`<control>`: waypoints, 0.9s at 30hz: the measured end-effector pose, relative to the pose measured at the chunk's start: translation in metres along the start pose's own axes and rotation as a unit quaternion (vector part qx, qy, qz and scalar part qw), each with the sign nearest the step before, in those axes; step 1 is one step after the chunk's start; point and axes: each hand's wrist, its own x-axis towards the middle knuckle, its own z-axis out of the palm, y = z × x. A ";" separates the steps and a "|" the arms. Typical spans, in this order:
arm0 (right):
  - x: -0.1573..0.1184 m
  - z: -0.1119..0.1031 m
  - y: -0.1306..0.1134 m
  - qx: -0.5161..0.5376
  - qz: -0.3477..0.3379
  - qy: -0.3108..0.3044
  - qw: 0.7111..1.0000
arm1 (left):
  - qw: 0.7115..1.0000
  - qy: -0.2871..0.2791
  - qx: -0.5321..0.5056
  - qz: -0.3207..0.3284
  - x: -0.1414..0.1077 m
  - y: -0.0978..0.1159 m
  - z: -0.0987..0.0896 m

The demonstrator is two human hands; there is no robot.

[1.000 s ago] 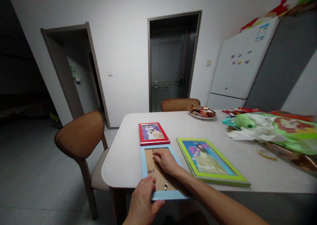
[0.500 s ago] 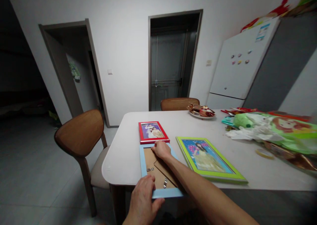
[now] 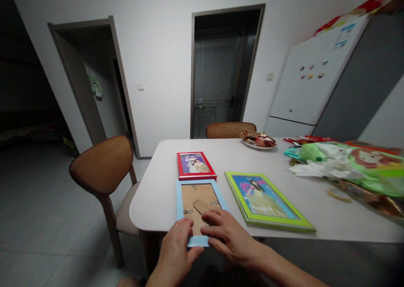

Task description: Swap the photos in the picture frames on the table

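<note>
A light blue picture frame [image 3: 179, 198] lies face down at the table's near edge, its brown backing board [image 3: 192, 194] upward. Small metal clips sit along the board's sides, and a folding stand [image 3: 202, 206] is attached in its middle. My left hand [image 3: 178, 245] grips the near left corner, fingers over the rim and thumb at the front edge. At the near right corner, my right hand [image 3: 230, 238] has its fingers bent over the rim and backing, partly hiding a clip. Beyond it lies a red picture frame [image 3: 195, 166], face up; to the right, a lime green picture frame [image 3: 268, 200].
The white table [image 3: 151, 190] has a rounded left corner. On its right lie a tape roll [image 3: 339, 195], crumpled tissue and a green bag [image 3: 372, 169]. A plate [image 3: 260, 146] with items stands at the back. Wooden chairs [image 3: 104, 165] stand left and behind.
My right hand has come back from the blue frame's far edge to its near right corner, uncovering the far clip and right clip. My left hand stays at the near left corner.
</note>
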 end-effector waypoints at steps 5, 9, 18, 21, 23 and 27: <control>-0.010 -0.001 -0.005 -0.024 0.017 -0.003 1.000 | 1.000 0.000 0.010 0.011 0.000 0.001 -0.004; -0.009 0.003 -0.002 0.003 0.030 0.018 0.999 | 0.998 -0.016 0.058 0.007 0.001 0.007 -0.002; -0.003 -0.004 0.025 0.285 0.219 0.313 0.879 | 0.992 -0.018 0.076 0.099 0.014 0.006 0.019; 0.000 -0.012 0.019 0.474 0.278 0.361 0.753 | 0.993 0.051 -0.040 0.097 0.017 0.025 0.004; 0.003 -0.012 0.008 0.592 0.261 0.325 0.690 | 0.983 0.081 -0.148 0.066 0.020 0.045 -0.001; 0.010 0.001 -0.009 0.714 0.235 0.244 0.612 | 0.932 0.108 -0.347 0.000 0.028 0.085 0.010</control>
